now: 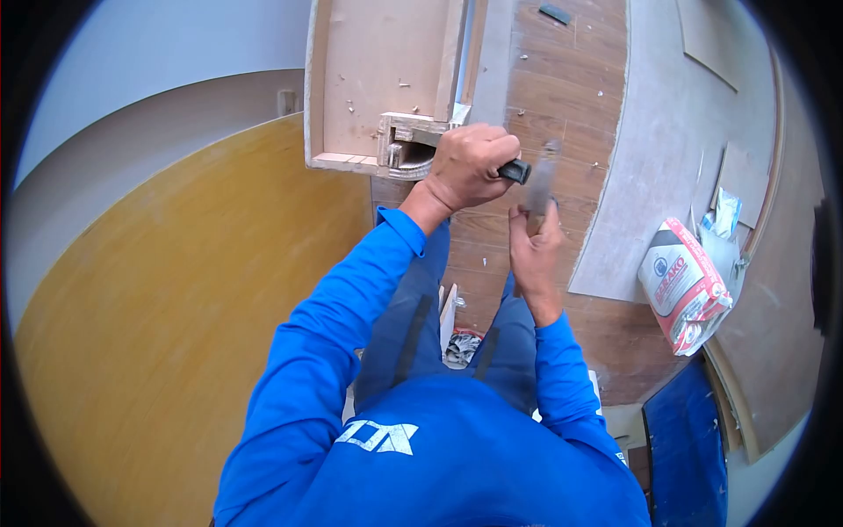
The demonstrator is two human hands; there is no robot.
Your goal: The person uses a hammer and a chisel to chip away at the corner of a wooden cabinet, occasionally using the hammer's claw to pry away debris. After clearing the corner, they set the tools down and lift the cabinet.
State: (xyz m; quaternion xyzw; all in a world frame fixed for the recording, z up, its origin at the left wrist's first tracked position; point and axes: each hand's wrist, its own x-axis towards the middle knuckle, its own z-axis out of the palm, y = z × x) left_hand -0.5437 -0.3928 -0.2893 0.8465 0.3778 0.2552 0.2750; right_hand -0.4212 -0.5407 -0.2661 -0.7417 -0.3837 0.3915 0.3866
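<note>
My left hand (474,162) is wrapped round a chisel (516,171); its dark handle end sticks out to the right. The blade points left into a notched, layered plywood corner (395,132) of a shallow wooden frame (314,88). A curved dark hollow shows in that corner. My right hand (537,250) is closed on the handle of a hammer (544,171). Motion blurs the hammer's head, which is just right of the chisel's handle end, with a small gap visible between them.
A yellow-brown panel (202,307) stands at left. Wood chips lie in the frame and on the plank floor (562,105). At right are a red-and-white sack (685,285), a grey sheet (641,184) and a blue panel (689,448). A small dark block (555,14) lies ahead.
</note>
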